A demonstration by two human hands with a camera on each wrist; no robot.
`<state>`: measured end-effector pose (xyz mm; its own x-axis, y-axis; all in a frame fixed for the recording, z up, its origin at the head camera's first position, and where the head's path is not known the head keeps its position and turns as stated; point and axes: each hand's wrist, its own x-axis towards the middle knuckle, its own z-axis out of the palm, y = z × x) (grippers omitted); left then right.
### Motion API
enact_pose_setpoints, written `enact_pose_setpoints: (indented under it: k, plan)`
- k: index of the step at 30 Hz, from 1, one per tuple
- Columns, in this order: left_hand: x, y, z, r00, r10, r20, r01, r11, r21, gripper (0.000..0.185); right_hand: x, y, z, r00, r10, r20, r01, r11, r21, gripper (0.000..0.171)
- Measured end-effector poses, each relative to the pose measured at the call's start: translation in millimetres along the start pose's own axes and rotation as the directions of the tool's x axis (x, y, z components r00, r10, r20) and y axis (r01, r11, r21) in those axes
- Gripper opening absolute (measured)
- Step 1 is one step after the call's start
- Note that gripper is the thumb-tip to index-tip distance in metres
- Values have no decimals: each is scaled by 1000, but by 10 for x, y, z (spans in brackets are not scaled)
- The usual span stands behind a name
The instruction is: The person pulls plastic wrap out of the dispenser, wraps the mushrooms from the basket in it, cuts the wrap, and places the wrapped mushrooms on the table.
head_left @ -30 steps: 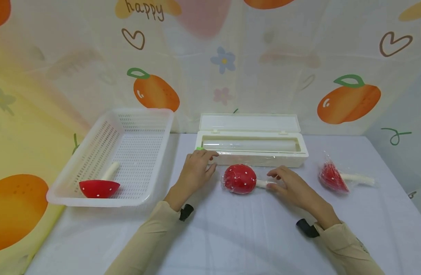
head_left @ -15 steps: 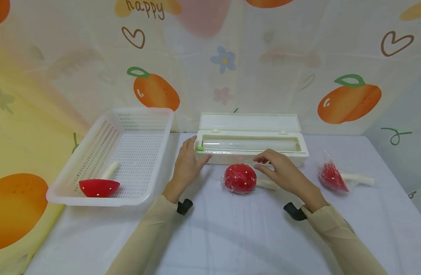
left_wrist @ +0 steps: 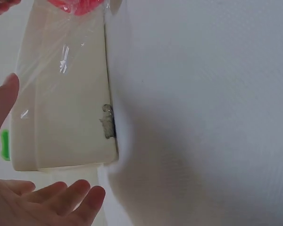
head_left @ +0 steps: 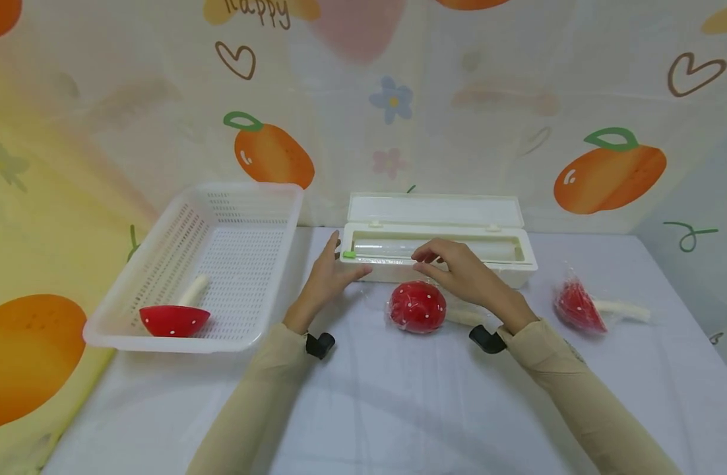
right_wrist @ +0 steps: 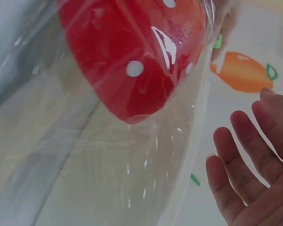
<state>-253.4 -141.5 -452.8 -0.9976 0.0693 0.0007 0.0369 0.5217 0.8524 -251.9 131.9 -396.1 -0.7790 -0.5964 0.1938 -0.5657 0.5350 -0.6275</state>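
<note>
On the white table point(head_left: 399, 409), before the fruit-print backdrop, our left hand point(head_left: 328, 280), fingers relaxed, braces the wrap dispenser point(head_left: 437, 247) at its left end. Our right hand point(head_left: 458, 274), loosely spread and empty, hovers over its front edge, above the wrapped mushroom point(head_left: 418, 307). We should pull the film evenly.

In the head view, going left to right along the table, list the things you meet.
White basket holding a red mushroom → left hand → wrap dispenser box → wrapped mushroom at far right.
</note>
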Motion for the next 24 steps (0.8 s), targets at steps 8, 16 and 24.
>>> enact_pose_setpoints:
  k: [8,16,24]
  plan:
    - [30,-38,13,999,24,23,-24,1000,-17,90,232,-54,35,999,-10,52,9,1000,29,26]
    - [46,-77,9,999,26,20,-25,999,-38,88,530,-159,175,993,-20,114,16,999,32,28]
    - [34,-70,5,1000,8,16,-8,1000,-5,88,761,-249,379,985,-63,161,65,998,-9,33]
